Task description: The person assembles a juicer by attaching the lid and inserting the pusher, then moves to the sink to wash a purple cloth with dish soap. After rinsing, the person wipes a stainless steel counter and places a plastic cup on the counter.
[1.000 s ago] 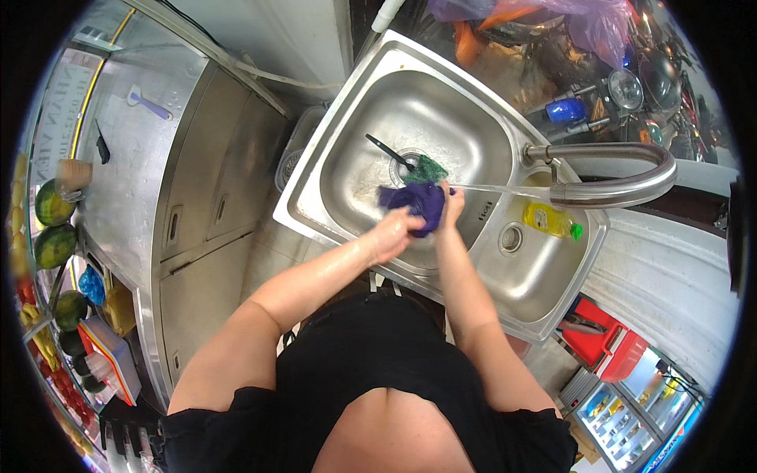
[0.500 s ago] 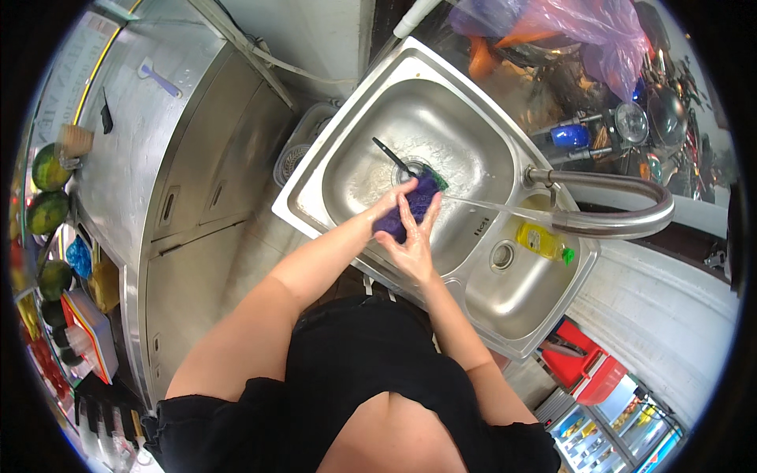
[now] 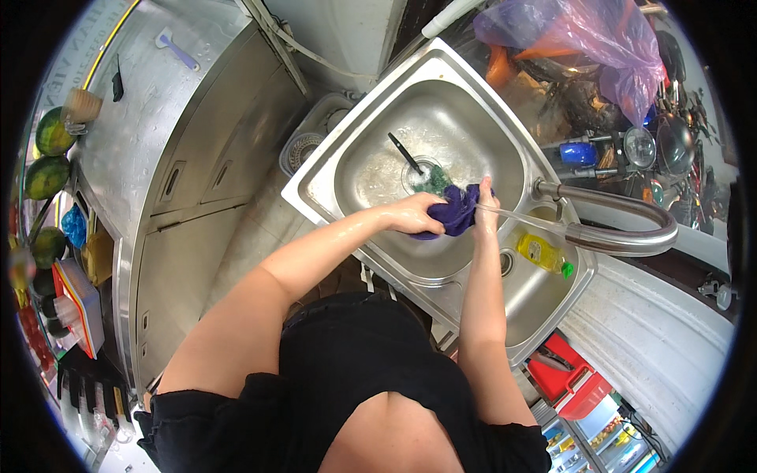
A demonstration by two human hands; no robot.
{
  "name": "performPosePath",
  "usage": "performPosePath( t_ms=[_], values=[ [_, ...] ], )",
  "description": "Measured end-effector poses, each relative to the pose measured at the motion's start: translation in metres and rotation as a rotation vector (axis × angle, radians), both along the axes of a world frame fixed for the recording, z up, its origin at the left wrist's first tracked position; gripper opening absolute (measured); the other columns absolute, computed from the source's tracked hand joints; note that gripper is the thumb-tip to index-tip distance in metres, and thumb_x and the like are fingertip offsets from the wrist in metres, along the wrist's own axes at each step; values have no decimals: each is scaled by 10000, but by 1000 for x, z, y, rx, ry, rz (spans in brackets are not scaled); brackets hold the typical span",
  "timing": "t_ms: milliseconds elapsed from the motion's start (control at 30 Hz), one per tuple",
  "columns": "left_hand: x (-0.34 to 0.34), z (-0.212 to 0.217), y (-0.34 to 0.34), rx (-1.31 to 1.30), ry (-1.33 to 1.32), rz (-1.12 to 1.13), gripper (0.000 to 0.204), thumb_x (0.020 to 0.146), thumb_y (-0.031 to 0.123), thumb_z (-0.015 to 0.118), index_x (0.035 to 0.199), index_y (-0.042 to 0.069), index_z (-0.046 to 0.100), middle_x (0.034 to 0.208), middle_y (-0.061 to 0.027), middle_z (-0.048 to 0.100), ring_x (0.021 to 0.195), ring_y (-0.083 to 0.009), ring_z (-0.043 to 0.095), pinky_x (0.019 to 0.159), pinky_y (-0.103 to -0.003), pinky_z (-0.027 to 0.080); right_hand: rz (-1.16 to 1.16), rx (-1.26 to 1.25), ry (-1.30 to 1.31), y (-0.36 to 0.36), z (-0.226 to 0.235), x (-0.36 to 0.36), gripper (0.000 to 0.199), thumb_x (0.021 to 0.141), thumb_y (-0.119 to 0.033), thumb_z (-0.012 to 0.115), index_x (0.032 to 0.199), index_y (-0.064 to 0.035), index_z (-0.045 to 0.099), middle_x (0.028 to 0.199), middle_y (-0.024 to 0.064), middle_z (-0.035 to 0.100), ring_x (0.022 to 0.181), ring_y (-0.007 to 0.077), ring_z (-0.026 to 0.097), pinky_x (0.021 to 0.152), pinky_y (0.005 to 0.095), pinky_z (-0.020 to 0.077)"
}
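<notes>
Your left hand (image 3: 412, 214) and right hand (image 3: 485, 211) both in tight grip on purple cloth (image 3: 456, 211), over sink (image 3: 371, 126). Cloth now nearer faucet (image 3: 615, 225) than half second ago; green sponge (image 3: 436, 179) uncovered by drain.

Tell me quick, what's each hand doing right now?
Left hand: closed on the bunched purple-blue cloth over the steel sink basin.
Right hand: gripping the same cloth's other end, under the tap's stream.
</notes>
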State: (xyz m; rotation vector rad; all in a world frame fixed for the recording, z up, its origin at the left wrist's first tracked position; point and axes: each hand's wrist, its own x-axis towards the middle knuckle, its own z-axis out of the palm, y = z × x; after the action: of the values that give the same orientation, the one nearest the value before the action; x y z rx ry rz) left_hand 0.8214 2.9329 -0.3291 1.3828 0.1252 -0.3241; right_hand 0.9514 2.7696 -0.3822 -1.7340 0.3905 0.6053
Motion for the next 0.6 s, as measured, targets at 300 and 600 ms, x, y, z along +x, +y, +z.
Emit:
performPosePath(
  t_ms=[300, 600],
  values=[
    [2, -15, 7, -736, 773, 497, 664, 775, 443, 591, 1286, 71, 387, 1361, -150, 331, 1291, -271, 241, 1007, -601, 178, 401, -168, -906, 11, 98, -36, 450, 914, -421, 434, 1031, -29, 619, 945, 103, 601, 893, 231, 539, 808, 332, 420],
    [19, -20, -47, -1125, 383, 178, 318, 839, 40, 438, 1148, 48, 513, 1129, -75, 555, 1042, -179, 518, 931, -415, 406, 84, -440, -490, 18, 39, -15, 350, 891, -299, 487, 703, -11, 551, 613, 101, 576, 571, 217, 553, 594, 373, 432]
  ],
)
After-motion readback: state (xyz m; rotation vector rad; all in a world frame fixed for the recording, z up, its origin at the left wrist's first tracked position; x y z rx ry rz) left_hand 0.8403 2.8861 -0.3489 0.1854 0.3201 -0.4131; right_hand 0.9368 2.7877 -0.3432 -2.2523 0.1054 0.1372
